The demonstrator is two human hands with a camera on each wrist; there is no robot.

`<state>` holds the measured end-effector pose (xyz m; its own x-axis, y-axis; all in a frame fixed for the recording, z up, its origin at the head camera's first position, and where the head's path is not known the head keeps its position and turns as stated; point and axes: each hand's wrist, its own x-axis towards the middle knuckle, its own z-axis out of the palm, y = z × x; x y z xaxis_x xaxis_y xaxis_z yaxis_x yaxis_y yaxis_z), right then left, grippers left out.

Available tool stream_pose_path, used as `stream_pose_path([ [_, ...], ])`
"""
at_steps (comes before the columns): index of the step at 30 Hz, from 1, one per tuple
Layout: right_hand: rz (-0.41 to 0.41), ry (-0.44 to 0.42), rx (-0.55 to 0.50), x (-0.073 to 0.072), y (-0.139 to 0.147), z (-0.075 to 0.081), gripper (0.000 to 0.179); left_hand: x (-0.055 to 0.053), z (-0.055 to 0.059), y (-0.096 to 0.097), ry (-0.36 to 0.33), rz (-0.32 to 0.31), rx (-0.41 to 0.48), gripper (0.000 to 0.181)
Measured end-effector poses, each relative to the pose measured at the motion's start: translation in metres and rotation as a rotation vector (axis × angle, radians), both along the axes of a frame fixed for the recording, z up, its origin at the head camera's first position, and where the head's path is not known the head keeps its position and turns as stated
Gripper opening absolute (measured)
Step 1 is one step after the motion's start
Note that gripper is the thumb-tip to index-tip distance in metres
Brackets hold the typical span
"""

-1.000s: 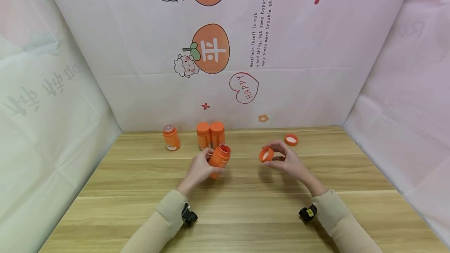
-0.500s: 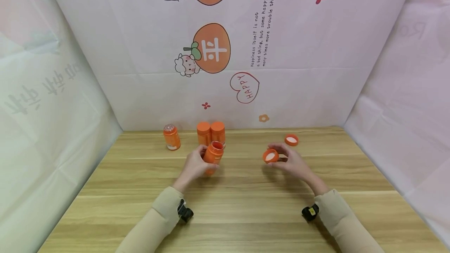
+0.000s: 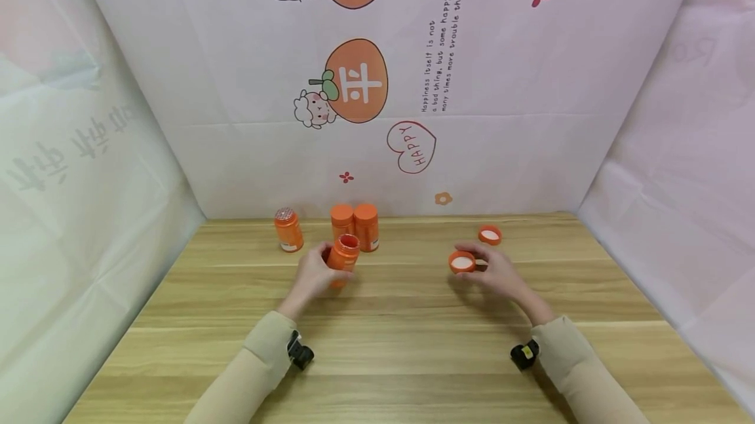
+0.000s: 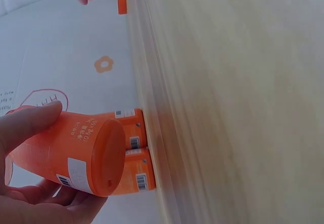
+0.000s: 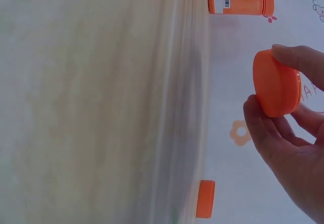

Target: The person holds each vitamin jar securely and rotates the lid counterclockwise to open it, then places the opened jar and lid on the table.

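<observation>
My left hand [image 3: 312, 274] grips an open orange pill bottle [image 3: 343, 256] around its body, its mouth facing up. In the left wrist view the bottle's base [image 4: 109, 158] shows above the table, printed text and a white label on its side. To the right, my right hand [image 3: 494, 272] pinches an orange bottle cap [image 3: 462, 262] by its edge, white liner upward. The right wrist view shows the cap's flat top [image 5: 268, 84] between thumb and fingers, clear of the table. A second orange cap [image 3: 489, 235] lies just behind the right hand, liner up.
Two capped orange bottles [image 3: 366, 227] stand side by side at the back, partly behind the held bottle. Left of them is an uncapped orange bottle [image 3: 288, 230] with a silvery patterned top. A printed white cloth [image 3: 501, 162] hangs behind the wooden table [image 3: 401, 358].
My left hand has moved left with the bottle, which stands more upright. My right hand has shifted slightly right, and its cap has turned from tilted to nearly level, liner up.
</observation>
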<state>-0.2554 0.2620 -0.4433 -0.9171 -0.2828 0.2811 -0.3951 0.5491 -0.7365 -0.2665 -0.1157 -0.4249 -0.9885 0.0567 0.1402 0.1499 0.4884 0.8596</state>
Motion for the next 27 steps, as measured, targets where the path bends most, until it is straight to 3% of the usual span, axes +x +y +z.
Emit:
stream_pose_path([
  [6,-0.050,0.020,0.057,-0.003,0.004,0.000,0.054,-0.005,-0.001,-0.010,0.027,0.027,-0.010,0.056],
  [12,-0.099,0.039,0.113,-0.006,0.013,-0.001,0.053,-0.008,0.000,-0.022,-0.011,0.053,-0.006,0.061],
  [27,-0.152,-0.033,0.180,-0.016,0.033,-0.002,0.057,-0.020,0.001,-0.045,-0.016,0.119,-0.036,0.060],
])
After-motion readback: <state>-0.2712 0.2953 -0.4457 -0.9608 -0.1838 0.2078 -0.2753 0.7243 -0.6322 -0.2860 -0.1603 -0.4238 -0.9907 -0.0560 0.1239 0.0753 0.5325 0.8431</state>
